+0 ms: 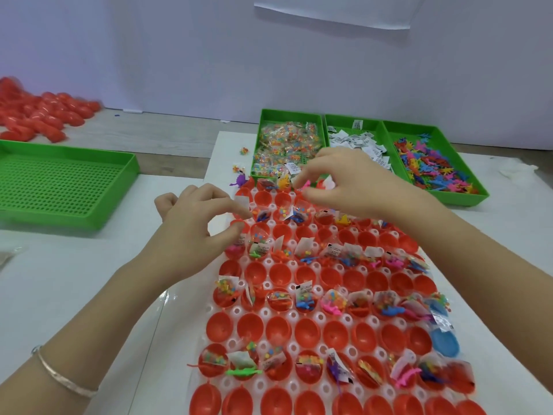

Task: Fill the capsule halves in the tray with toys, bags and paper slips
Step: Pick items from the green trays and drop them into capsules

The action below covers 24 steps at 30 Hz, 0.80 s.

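Left grip: half open, thumb and index curled into a C, gap between tips, nothing seen in the gap. Thumb tip on rim of a far-left capsule half.
Right grip: palm down over far row, fingers curled, tips bunched against small pink plastic toy. Pinching or only touching: cannot tell, blurred.
White plastic pocketed tray centre-right on white surface, running near to far. Packed with red plastic capsule halves, open side up, plus one blue capsule half at right edge. Alternate rows filled: toy, clear bead bag, white paper slip per half.
Just beyond tray, three green plastic bins side by side: clear bead bags left, white paper slips middle, coloured plastic toys right.
Left: green perforated tray; far left, loose pile of red halves.
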Tool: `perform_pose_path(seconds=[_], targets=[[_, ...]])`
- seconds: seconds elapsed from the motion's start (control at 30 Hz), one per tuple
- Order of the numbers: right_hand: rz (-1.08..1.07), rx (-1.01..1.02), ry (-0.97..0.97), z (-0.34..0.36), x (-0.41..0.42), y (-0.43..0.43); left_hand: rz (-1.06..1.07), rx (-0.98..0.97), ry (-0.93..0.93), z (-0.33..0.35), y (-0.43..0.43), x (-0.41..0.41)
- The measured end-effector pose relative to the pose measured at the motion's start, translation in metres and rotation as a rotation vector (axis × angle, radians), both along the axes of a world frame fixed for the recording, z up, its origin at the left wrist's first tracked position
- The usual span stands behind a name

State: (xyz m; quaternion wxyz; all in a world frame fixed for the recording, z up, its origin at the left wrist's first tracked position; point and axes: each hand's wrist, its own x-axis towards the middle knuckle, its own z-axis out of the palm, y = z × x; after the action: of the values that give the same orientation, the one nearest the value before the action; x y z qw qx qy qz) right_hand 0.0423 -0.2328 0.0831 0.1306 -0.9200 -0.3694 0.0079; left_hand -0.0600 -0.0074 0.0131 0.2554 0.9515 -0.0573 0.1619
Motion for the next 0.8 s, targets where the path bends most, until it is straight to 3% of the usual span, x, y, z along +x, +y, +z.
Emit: perform_pose_path(seconds=[0.1,0.4,0.6,0.8], targets=[[-0.045,0.073,0.05,-0.003,0.01,-0.012,0.027,0.042,0.011,-0.001,0.005,-0.001],[0.011,-0.079,0.014,-0.029,0.009,0.0,-0.024,-0.057,0.063,-0.009,0.007,-0.004],[0.02,-0.071,-0.007,-0.034,0.01,0.008,0.04,-0.421,0.03,-0.006,0.02,0.014],[0.023,-0.046,-0.013,-0.035,0.011,0.014,0.019,-0.335,0.139,-0.007,0.016,0.047]])
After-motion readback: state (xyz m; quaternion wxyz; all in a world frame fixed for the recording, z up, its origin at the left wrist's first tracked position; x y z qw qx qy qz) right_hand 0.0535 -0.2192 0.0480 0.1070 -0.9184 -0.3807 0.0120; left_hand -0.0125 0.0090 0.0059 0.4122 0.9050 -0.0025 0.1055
